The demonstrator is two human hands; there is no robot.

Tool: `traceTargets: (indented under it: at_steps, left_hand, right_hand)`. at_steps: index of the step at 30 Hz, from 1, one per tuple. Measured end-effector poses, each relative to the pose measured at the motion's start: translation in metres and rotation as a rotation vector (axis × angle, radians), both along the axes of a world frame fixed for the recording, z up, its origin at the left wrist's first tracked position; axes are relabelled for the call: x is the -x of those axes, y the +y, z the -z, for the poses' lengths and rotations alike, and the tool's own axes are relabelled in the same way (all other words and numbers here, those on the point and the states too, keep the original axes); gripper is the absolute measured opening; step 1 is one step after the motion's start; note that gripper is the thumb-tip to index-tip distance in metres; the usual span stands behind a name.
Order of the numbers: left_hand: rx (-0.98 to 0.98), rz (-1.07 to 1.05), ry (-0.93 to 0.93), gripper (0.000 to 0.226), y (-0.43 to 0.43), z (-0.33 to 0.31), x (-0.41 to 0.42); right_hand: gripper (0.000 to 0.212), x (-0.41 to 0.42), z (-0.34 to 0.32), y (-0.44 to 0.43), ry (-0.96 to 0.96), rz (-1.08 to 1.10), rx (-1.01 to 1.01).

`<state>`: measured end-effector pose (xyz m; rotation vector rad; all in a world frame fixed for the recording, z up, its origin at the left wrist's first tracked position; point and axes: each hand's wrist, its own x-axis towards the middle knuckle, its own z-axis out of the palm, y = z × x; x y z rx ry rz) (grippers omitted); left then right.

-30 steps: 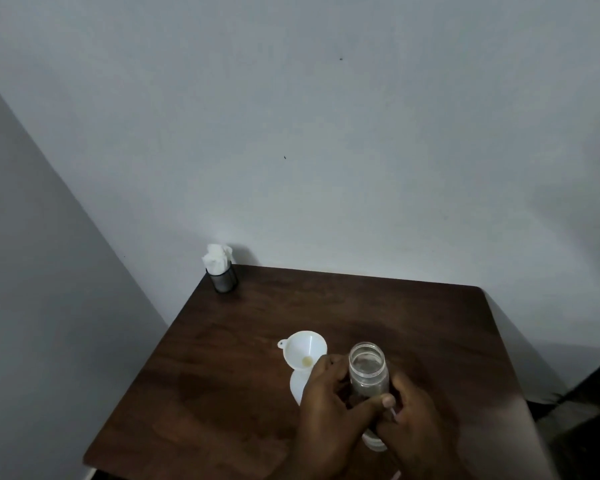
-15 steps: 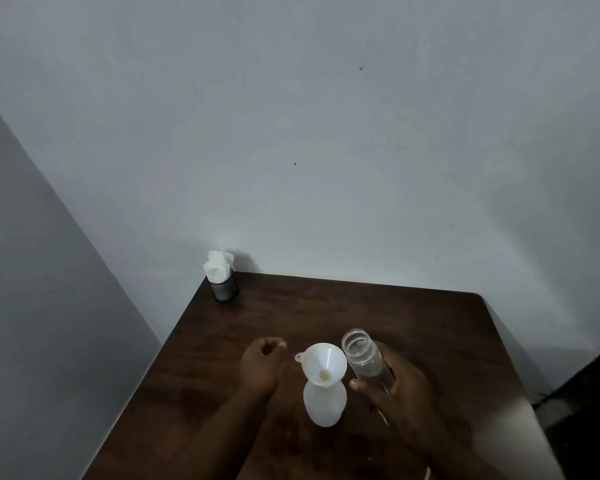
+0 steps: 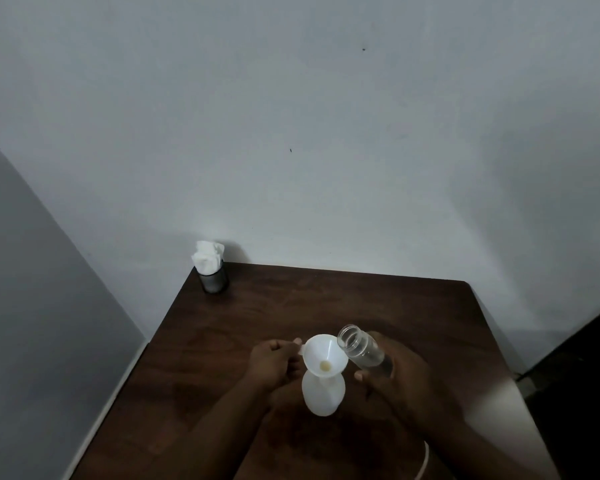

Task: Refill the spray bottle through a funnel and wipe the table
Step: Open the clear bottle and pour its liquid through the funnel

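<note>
A white spray bottle (image 3: pixel 323 393) without its top stands on the dark wooden table (image 3: pixel 326 303). A white funnel (image 3: pixel 324 355) sits in its neck. My left hand (image 3: pixel 274 362) pinches the funnel's small tab at its left rim. My right hand (image 3: pixel 399 379) is shut on a clear open jar (image 3: pixel 361 348) with clear liquid inside, tilted so its mouth leans over the funnel's right rim. No liquid stream is visible.
A dark cup holding white tissues (image 3: pixel 210 268) stands at the table's far left corner against the grey wall. The table's left edge runs beside a side wall; dark floor lies to the right.
My left hand has moved right and taken hold of the funnel's tab. My right hand has tilted the jar further and brought its mouth over the funnel.
</note>
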<state>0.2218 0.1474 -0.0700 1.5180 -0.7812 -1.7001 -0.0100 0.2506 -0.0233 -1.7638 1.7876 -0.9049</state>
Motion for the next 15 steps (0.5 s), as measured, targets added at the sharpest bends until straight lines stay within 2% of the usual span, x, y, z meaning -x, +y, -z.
traceTargets:
  at_steps: [6,15]
  left_hand:
    - [-0.006,0.055,-0.025,0.013,-0.0004,0.0014,0.0007]
    - [0.011,0.061,-0.089,0.015,-0.0039,-0.0005,0.0015]
  right_hand:
    - [0.056,-0.0002,0.0004,0.0029,0.070,0.055,-0.040]
    - [0.070,0.0011,-0.0026,0.0077,0.242,0.098,-0.080]
